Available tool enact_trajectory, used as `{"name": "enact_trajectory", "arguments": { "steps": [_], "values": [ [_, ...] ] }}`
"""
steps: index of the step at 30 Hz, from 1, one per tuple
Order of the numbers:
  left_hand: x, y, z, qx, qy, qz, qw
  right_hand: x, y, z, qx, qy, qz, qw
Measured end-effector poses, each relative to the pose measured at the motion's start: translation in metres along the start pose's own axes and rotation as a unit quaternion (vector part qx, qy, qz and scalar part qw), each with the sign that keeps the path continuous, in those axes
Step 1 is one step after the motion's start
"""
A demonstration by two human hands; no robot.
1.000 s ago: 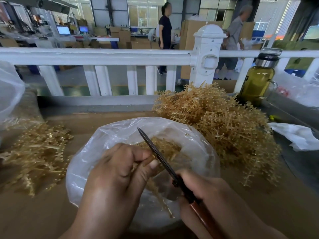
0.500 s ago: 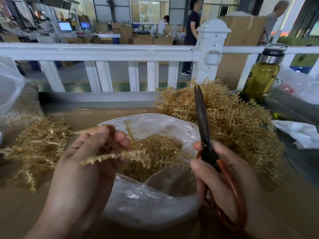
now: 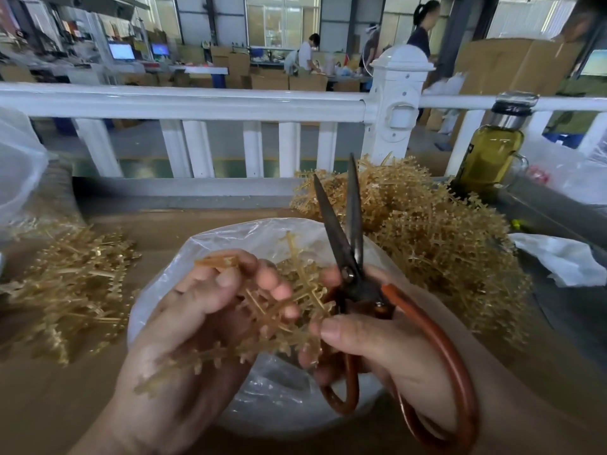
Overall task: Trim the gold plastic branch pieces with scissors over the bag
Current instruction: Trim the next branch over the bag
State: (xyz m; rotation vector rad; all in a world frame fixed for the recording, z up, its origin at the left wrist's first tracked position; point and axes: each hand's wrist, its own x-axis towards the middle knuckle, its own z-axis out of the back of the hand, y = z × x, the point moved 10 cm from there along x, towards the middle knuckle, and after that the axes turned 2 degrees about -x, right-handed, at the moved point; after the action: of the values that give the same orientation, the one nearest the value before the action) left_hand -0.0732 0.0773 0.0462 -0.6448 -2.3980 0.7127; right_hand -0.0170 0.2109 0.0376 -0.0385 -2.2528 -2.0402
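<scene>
Brown table, white railing, workshop behind. Left hand fingers pinch gold branch; right hand fingers grip scissors.

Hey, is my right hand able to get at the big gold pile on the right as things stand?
Probably not to grab from it: the right hand is wrapped round the scissors, whose blades are open and pointing up. The pile itself lies close beside that hand, with nothing between them.

The left hand and right hand are bare, forearms uncovered.
</scene>
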Motion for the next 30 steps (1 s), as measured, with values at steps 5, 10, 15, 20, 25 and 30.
{"name": "enact_trajectory", "arguments": {
  "steps": [5, 10, 15, 20, 25, 30],
  "values": [
    [-0.002, -0.001, 0.013, 0.108, -0.102, -0.018, 0.989, 0.005, 0.026, -0.004, -0.044, -0.044, 0.029, 0.998],
    [-0.005, 0.019, 0.000, 0.142, -0.050, 0.092, 0.984, 0.028, 0.038, 0.001, -0.210, -0.074, 0.040, 0.974],
    [-0.012, -0.013, 0.019, 0.263, -0.194, -0.016, 0.945, 0.014, 0.042, 0.000, -0.315, -0.109, 0.115, 0.936],
    [-0.031, -0.069, -0.044, 0.687, -0.167, -0.327, 0.628, 0.010, 0.030, 0.010, -0.204, -0.114, 0.106, 0.966],
    [-0.031, -0.037, -0.076, 0.790, -0.020, -0.362, 0.495, 0.005, 0.020, -0.019, -0.047, -0.029, 0.095, 0.994],
    [-0.038, -0.031, -0.081, 0.795, -0.021, -0.349, 0.495, 0.014, 0.004, -0.011, -0.064, -0.046, 0.061, 0.995]
  ]
}}
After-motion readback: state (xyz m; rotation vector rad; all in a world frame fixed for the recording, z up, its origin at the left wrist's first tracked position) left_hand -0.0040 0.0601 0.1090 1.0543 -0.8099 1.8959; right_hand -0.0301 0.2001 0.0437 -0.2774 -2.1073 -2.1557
